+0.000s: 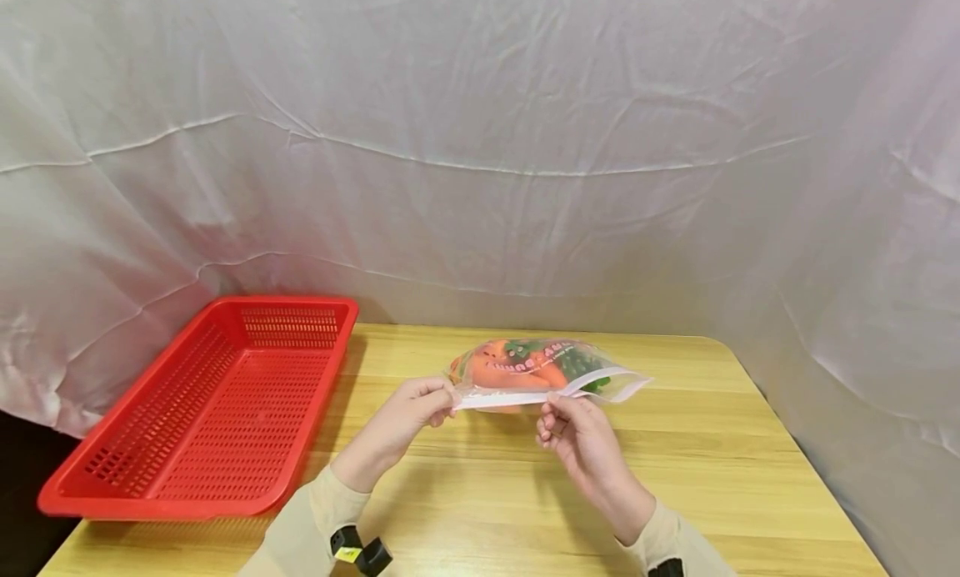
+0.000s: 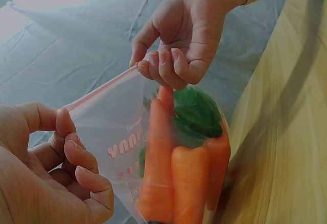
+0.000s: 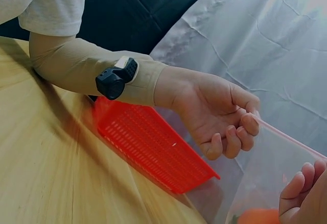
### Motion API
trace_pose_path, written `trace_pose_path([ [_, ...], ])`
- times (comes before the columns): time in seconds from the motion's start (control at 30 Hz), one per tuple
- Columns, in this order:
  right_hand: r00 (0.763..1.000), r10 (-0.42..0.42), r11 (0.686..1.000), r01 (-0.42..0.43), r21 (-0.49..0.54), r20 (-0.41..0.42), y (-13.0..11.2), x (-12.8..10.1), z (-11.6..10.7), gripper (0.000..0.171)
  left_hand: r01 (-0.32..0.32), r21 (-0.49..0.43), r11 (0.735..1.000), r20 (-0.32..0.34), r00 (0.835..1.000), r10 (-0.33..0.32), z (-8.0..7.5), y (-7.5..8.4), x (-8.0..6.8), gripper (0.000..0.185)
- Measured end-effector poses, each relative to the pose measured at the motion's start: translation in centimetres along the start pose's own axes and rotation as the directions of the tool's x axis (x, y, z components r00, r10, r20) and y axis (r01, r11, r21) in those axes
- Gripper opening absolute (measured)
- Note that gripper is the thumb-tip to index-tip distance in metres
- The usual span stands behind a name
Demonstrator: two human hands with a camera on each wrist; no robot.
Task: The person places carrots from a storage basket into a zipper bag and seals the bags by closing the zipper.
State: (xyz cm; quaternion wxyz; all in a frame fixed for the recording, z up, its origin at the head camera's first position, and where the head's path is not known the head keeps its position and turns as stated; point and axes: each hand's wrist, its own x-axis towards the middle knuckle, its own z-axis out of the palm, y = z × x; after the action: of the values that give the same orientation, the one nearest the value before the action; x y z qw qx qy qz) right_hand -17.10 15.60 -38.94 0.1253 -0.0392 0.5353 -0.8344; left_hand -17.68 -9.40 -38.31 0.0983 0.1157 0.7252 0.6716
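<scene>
Carrots are already bagged; zip bag (image 1: 536, 373) mouth is pinched by left hand (image 1: 408, 418) and right hand (image 1: 581, 439); seal completion cannot be told.

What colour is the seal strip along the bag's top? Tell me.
Pale pink seal strip on a clear bag, best seen in the left wrist view.

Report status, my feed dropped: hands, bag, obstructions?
Left hand and right hand pinch zip bag seal. Carrots inside. Red basket aside, clear.
</scene>
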Motion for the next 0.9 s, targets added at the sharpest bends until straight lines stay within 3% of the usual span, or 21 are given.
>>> trace_pose_path([
  [0.9, 1.000, 0.002, 1.000, -0.002, 0.016, -0.026, -0.52, 0.11, -0.09, 0.032, -0.017, -0.009, 1.000, -0.010, 1.000, 0.016, -0.53, 0.43, 0.02, 0.018],
])
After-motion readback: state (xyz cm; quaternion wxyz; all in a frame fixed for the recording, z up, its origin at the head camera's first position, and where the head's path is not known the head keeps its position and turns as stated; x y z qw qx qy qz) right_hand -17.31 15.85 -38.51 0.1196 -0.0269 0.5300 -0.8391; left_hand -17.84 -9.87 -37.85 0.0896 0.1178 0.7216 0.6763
